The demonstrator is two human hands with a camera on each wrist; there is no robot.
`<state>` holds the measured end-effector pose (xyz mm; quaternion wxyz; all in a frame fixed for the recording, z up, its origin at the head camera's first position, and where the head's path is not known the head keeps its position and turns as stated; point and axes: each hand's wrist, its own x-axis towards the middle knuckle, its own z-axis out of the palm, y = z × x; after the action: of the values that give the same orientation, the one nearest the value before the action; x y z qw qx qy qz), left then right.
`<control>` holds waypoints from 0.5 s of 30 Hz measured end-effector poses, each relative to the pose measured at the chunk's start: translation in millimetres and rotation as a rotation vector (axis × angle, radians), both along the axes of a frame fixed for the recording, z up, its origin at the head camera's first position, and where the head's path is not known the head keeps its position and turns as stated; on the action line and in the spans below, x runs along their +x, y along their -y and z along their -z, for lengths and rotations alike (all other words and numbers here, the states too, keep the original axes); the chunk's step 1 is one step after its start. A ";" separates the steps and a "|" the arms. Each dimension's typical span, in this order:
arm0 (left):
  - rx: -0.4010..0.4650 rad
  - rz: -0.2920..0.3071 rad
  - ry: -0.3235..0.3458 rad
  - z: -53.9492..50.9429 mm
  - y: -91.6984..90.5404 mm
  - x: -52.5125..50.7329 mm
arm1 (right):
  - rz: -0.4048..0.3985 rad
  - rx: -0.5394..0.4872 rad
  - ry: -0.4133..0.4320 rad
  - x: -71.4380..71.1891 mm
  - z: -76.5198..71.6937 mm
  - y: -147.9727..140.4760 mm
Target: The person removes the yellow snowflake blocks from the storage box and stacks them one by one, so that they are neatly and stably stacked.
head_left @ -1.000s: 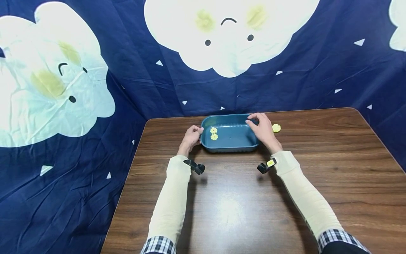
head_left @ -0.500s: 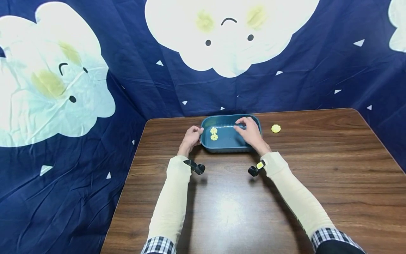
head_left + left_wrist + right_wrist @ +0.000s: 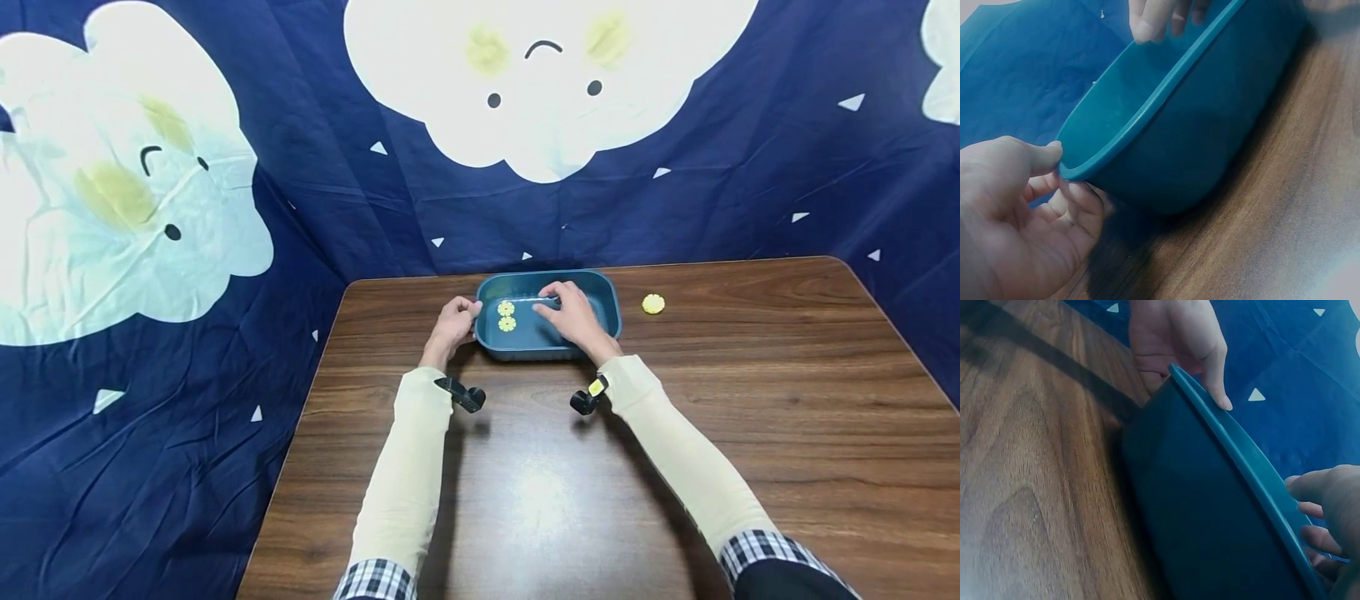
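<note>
A dark teal plastic basin (image 3: 517,343) with rounded corners stands near the table's back edge. Two small yellow flower-shaped pieces (image 3: 507,323) lie inside its left part. My left hand (image 3: 454,322) grips the basin's left end, thumb over the rim and fingers below it, as the left wrist view shows. Over the basin's middle is my right hand (image 3: 576,318), thumb and forefinger apart, with nothing seen between them. Its fingertips (image 3: 1297,484) reach past the near rim in the right wrist view; some are hidden there. Another yellow flower-shaped piece (image 3: 653,304) lies on the table right of the basin.
The wooden table (image 3: 750,375) extends in front of and to the right of the basin. Close behind its back edge hangs a dark blue cloth (image 3: 300,208) printed with white clouds. Each wrist wears a small black camera (image 3: 471,398).
My right hand has moved left from the basin's right end to over its middle, its thumb and forefinger still apart. The left hand and the basin have stayed in place.
</note>
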<state>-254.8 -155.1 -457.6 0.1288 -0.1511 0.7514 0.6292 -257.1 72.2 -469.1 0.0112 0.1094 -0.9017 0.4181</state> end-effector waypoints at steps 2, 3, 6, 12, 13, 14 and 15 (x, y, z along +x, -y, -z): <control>0.001 0.001 0.001 0.5 -0.1 -0.4 | -0.016 0.027 0.019 -1.4 0.3 2.6; 0.002 0.001 0.001 0.7 -0.1 -0.6 | -0.023 0.039 0.026 -2.1 0.4 3.9; 0.003 0.000 0.000 1.0 -0.3 -1.0 | -0.049 0.062 0.047 -3.8 -0.2 8.4; 0.007 -0.001 0.007 1.2 0.0 -1.6 | -0.098 0.129 0.084 -8.1 1.5 19.4; 0.008 0.000 0.008 1.1 0.0 -1.7 | -0.106 0.146 0.086 -8.9 1.9 21.2; 0.009 0.000 0.008 1.0 0.1 -1.7 | -0.112 0.158 0.091 -9.7 2.0 23.0; 0.010 0.000 0.009 1.0 0.1 -1.9 | -0.120 0.175 0.094 -10.5 2.3 24.7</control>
<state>-256.7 -155.3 -458.6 0.1329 -0.1531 0.7477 0.6324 -267.7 47.5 -471.4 -0.0655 0.1440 -0.9262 0.3423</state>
